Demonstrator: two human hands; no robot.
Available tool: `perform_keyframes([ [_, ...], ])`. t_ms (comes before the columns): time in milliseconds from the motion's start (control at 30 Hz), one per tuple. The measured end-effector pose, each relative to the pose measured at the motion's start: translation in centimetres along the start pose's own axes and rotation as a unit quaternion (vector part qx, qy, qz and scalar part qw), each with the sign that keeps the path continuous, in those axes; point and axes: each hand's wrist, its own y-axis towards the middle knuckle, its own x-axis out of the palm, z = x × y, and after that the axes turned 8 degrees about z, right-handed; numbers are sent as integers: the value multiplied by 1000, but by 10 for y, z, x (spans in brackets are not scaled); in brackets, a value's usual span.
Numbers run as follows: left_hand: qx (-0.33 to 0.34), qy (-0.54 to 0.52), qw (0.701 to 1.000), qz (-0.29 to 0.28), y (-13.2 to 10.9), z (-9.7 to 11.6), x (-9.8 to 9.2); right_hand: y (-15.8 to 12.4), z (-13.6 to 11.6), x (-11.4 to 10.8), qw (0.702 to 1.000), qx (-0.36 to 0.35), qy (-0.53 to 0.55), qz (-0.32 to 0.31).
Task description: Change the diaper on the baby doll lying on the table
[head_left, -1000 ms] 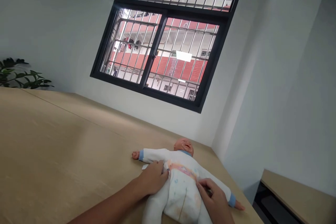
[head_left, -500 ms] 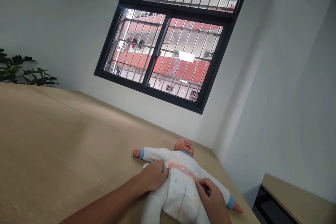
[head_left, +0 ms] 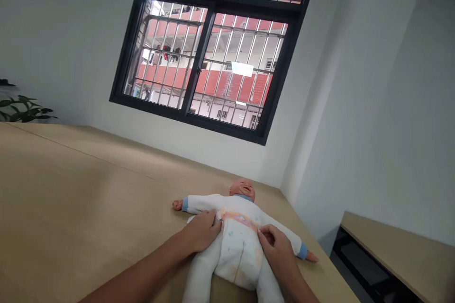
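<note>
a: where was the baby doll lying?
b: flat on its back on the wooden table, head away from the person, legs toward them.
a: and those hands?
b: the left hand was on the diaper at the doll's side, fingers pressed down, though i couldn't call a grip. the right hand had its fingers curled, pinching the diaper's waist edge.
</note>
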Motion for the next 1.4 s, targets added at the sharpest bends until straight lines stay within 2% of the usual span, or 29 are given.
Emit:
perform_keyframes([
  [267,38,-10,999,-19,5,-10,0,-4,-4,-5,1000,21,4,13],
  [500,32,9,998,-62,7,-5,-5,-3,0,0,999,18,33,39],
  [600,25,11,998,-56,7,-3,-4,1,-1,5,999,24,14,36],
  [667,26,2,999,-46,6,-2,-3,4,1,5,999,4,-15,37],
  [800,38,-14,998,-41,4,-2,-4,12,17,-12,992,-10,-115,43],
  [900,45,6,998,-33,2,2,-9,17,37,-32,978,49,-200,22],
  [967,76,-12,997,-13,1,7,-13,20,46,-42,974,78,-212,28],
  [1067,127,-98,987,6,-3,16,-17,22,47,-43,984,71,-150,57],
  [1167,94,-148,984,-5,-5,21,-14,21,33,-31,996,75,6,51],
  [1300,24,-220,975,-24,-3,18,-6,15,5,-24,972,161,162,-53],
  [1400,-19,-327,945,-16,0,16,-6,9,-22,-34,931,174,279,-157],
])
